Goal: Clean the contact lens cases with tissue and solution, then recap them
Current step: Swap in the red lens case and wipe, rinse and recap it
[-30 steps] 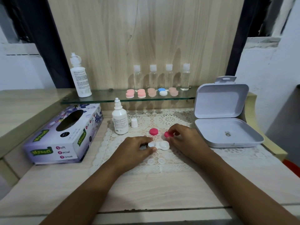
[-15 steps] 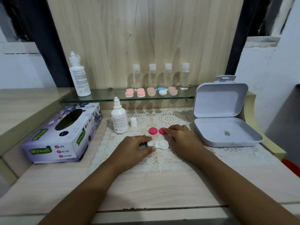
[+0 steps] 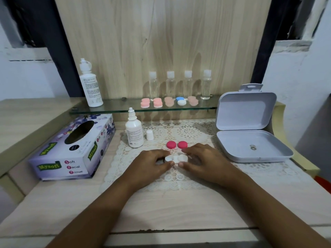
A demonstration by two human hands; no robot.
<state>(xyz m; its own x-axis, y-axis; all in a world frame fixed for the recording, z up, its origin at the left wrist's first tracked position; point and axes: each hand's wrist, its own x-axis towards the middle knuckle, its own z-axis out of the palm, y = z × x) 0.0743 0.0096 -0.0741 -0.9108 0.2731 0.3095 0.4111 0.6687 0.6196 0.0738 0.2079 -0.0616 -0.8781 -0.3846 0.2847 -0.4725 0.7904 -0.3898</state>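
Left hand (image 3: 150,163) and right hand (image 3: 206,161) each pinch one end of the uncapped white plastic twin-well contact lens case (image 3: 176,158), resting on the white lace mat (image 3: 188,131); two round pink caps (image 3: 171,145) lie just behind it.

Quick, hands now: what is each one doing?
Left hand: pinches the left end of the white lens case.
Right hand: pinches its right end.

The left hand (image 3: 150,163) and the right hand (image 3: 204,161) both hold the white lens case (image 3: 176,158) on the lace mat (image 3: 189,131), each pinching one end of it. Just beyond the fingertips lie a pink cap (image 3: 171,144) and a second pink cap (image 3: 182,144), side by side. Beyond the left hand stands the small solution bottle (image 3: 134,133), with its white cap (image 3: 149,135) beside it. The tissue box (image 3: 75,149) lies left of the left hand. The open grey box (image 3: 250,147) lies right of the right hand.
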